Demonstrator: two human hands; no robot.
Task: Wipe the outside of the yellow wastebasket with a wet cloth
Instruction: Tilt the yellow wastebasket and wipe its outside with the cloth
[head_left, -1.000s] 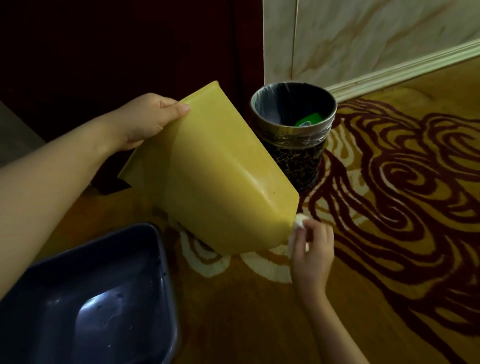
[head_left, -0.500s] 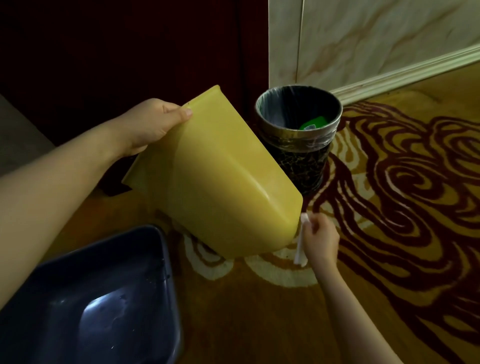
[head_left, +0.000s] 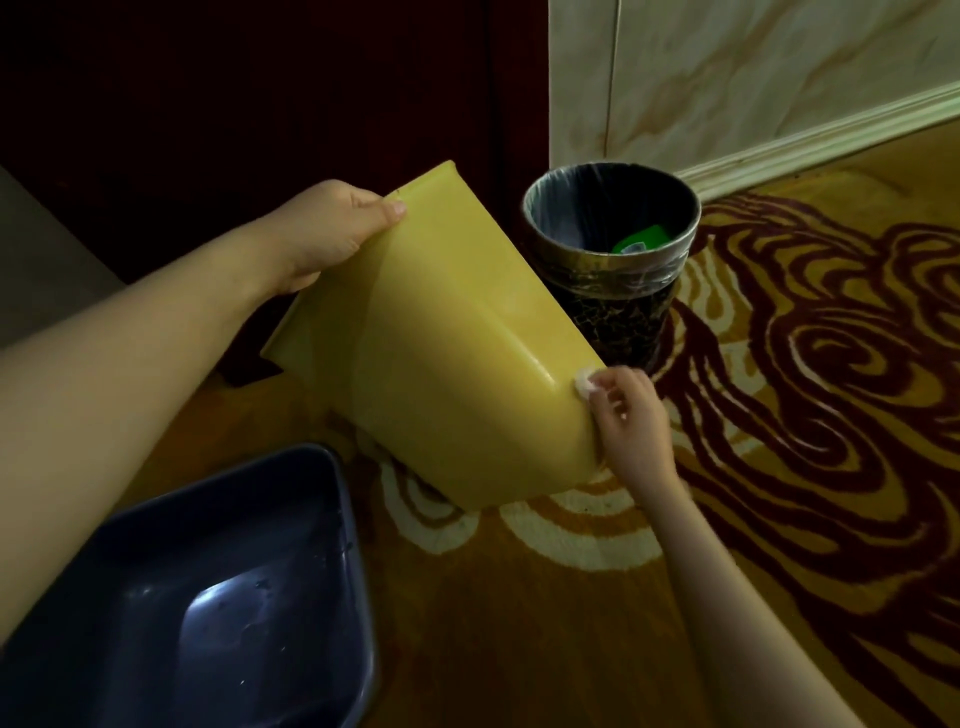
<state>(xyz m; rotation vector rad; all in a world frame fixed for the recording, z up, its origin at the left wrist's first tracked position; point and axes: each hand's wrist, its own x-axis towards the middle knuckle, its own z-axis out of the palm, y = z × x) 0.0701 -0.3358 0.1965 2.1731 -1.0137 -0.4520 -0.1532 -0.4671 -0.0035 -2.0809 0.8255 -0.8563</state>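
Note:
The yellow wastebasket (head_left: 441, 353) is tilted in the air above the carpet, its bottom end pointing down and right, its opening turned away up-left. My left hand (head_left: 332, 228) grips its rim at the upper left, thumb on the outer wall. My right hand (head_left: 631, 421) presses a small white cloth (head_left: 740, 387) against the basket's lower right corner, near its base. Only a bit of the cloth shows beyond my fingers.
A dark blue basin (head_left: 218, 587) sits on the floor at lower left. A dark round bin (head_left: 613, 270) with a plastic liner and a green item inside stands right behind the yellow basket. Patterned carpet (head_left: 805, 415) spreads to the right; a marble wall with baseboard (head_left: 779, 140) is beyond.
My right hand has risen with the cloth from beside the basket's base onto its lower right corner. The left hand keeps its grip on the rim.

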